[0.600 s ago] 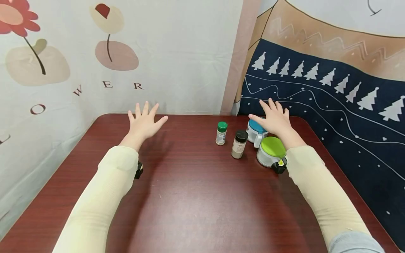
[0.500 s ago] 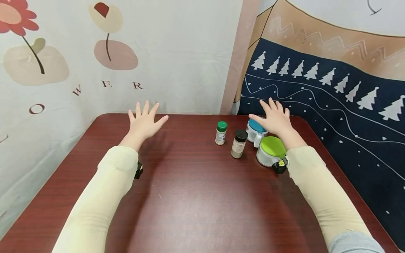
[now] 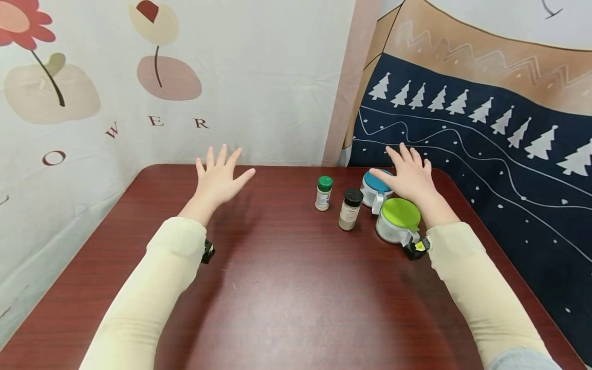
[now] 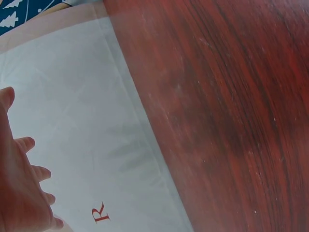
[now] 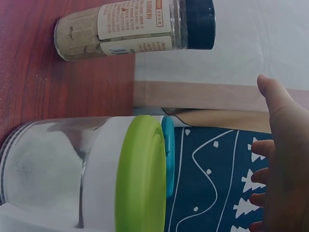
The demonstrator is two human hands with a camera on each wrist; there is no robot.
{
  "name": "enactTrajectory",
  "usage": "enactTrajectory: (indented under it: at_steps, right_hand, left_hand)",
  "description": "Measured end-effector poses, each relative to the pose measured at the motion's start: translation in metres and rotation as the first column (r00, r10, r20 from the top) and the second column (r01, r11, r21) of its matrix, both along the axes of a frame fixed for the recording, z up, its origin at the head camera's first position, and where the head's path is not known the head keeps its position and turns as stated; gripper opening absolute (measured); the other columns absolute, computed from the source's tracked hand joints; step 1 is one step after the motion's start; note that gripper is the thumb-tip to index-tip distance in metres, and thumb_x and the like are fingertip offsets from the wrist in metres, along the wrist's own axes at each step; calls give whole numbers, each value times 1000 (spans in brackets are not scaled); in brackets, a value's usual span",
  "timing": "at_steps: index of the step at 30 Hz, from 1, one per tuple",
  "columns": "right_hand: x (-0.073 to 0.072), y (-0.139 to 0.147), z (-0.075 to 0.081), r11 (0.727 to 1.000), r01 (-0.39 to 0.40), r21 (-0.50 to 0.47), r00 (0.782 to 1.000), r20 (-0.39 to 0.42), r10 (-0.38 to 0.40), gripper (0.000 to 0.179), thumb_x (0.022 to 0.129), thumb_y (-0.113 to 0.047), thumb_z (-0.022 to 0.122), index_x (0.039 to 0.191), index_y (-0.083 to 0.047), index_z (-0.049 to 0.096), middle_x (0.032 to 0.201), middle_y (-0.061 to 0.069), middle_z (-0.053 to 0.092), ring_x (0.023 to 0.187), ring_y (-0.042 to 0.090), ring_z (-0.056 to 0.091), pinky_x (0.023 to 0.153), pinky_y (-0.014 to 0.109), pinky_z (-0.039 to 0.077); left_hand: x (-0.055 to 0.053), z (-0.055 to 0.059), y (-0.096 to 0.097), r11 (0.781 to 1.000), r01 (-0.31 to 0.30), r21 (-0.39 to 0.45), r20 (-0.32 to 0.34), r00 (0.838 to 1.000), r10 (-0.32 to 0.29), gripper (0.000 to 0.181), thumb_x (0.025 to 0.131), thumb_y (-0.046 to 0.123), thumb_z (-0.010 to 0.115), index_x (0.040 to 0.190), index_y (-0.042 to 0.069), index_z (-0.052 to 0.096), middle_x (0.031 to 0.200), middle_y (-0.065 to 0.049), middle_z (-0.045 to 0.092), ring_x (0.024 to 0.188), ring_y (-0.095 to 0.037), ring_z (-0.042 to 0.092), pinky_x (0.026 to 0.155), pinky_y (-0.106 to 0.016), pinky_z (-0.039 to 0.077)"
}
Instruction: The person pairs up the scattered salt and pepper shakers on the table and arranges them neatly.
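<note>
My left hand (image 3: 215, 182) is held over the far left of the table, fingers spread and holding nothing. My right hand (image 3: 409, 177), spread the same way, hovers above two lidded jars at the right. One jar has a blue lid (image 3: 378, 181), partly covered by the hand in the head view; the other has a lime-green lid (image 3: 401, 213). Left of them stand a black-capped spice bottle (image 3: 350, 209) and a smaller green-capped bottle (image 3: 324, 193). In the right wrist view, the green-lidded jar (image 5: 63, 174) shows white contents and the spice bottle (image 5: 130, 29) a brownish powder.
The dark red wooden table (image 3: 277, 288) meets a pale printed cloth (image 3: 268, 92) along its back and left. A navy cloth with white trees (image 3: 490, 154) hangs along the right side. Each wrist carries a small black camera.
Both hands have shifted slightly to the right in the head view, fingers still spread. The jars and bottles keep their places on the table.
</note>
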State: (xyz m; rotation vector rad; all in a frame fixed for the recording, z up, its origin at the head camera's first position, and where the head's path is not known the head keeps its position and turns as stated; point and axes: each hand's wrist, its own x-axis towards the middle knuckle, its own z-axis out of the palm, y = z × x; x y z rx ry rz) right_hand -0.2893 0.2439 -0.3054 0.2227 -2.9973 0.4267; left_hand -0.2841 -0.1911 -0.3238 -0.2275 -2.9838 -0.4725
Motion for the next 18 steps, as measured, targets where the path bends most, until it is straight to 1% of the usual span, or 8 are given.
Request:
enactTrajectory:
  at_steps: [6,10,18]
  right_hand:
    - [8,4,-1,1000,-4,-22,1000,-19,3,93,86,-74,39,154,-14,18,158,20,3,141,44,-1,103,68,-2]
    - [13,4,-1,999,-6,-51,999,-35,5,92,87,-73,41,154,-14,18,158,20,2,141,43,0,103,68,-2]
    - [26,7,-4,994,-2,-113,998,-70,-6,90,88,-69,44,154,-13,18,158,20,4,141,42,0,103,68,-2]
  left_hand:
    - [3,-1,5,1000,8,27,-23,1000,-8,81,92,70,30,155,23,12,159,-16,-2,140,-36,-20,104,-62,-15]
    - [4,-3,9,999,10,46,-54,998,-8,81,91,70,33,155,22,14,159,-16,1,141,-35,-19,104,-62,-12]
    - [9,-8,18,996,31,89,-95,995,-22,82,90,70,36,155,25,15,159,-13,2,142,-31,-17,106,-60,-11]
